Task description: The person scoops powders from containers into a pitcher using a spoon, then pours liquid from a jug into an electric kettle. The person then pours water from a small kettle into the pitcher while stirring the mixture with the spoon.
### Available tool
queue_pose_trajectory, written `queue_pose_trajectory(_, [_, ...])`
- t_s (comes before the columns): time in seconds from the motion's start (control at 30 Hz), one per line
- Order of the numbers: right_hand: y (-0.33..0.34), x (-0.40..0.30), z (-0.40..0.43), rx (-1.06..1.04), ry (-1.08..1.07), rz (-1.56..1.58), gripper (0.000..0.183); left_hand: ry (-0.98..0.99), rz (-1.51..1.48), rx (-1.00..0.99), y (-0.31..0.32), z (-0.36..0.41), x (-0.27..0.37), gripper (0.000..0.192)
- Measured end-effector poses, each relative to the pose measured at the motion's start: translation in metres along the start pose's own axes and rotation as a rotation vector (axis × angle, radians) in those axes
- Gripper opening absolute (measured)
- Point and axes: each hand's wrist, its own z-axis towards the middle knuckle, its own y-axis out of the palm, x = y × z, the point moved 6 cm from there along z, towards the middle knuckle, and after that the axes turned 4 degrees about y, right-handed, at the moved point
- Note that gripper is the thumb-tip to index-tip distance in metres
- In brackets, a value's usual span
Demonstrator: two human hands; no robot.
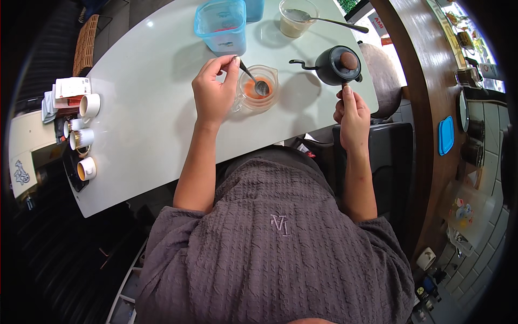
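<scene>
Between the thumb and fingers of my left hand (216, 87) is the handle end of a metal spoon (262, 87). Its bowl is inside a clear glass jug (270, 106), over orange-red contents; whether it touches them I cannot tell. My right hand (351, 111) grips the handle of a black gooseneck kettle (332, 67). The kettle has a lid with a round brown wooden knob (348, 60), and its thin spout points left toward the jug. No stream of liquid shows at the spout.
Beyond the jug stand a blue plastic container (222, 30) and a clear cup (292, 28) with a spoon (338, 24) across it. Several mugs (81, 139) line the left end of the white table (141, 109). A blue lid (446, 135) lies on the wooden counter (425, 170) at right.
</scene>
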Motion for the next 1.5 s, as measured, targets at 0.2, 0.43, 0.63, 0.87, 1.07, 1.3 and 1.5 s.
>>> queue_pose_trajectory(0.2, [0.019, -0.014, -0.011, 0.013, -0.036, -0.088, 0.029, -0.053, -0.042, 0.046, -0.005, 0.002, -0.006, 0.014])
queue_pose_trajectory(0.43, [0.027, -0.014, -0.011, 0.007, -0.079, -0.192, 0.030, -0.121, -0.070, 0.069, -0.008, 0.001, -0.014, 0.015])
queue_pose_trajectory(0.63, [0.029, -0.016, -0.011, 0.020, -0.099, -0.245, 0.031, -0.199, -0.121, 0.077, -0.010, 0.000, -0.019, 0.018])
queue_pose_trajectory(0.87, [0.031, -0.019, -0.012, 0.026, -0.107, -0.285, 0.032, -0.231, -0.151, 0.076, -0.009, -0.001, -0.018, 0.019])
queue_pose_trajectory(1.07, [0.029, -0.021, -0.013, 0.046, -0.150, -0.342, 0.032, -0.203, -0.152, 0.062, -0.009, 0.000, -0.014, 0.020])
queue_pose_trajectory(1.3, [0.029, -0.022, -0.014, 0.068, -0.172, -0.360, 0.033, -0.184, -0.144, 0.046, -0.006, -0.001, -0.012, 0.021])
queue_pose_trajectory(1.5, [0.028, -0.021, -0.016, 0.065, -0.165, -0.356, 0.033, -0.155, -0.140, 0.045, -0.008, -0.001, -0.013, 0.021])
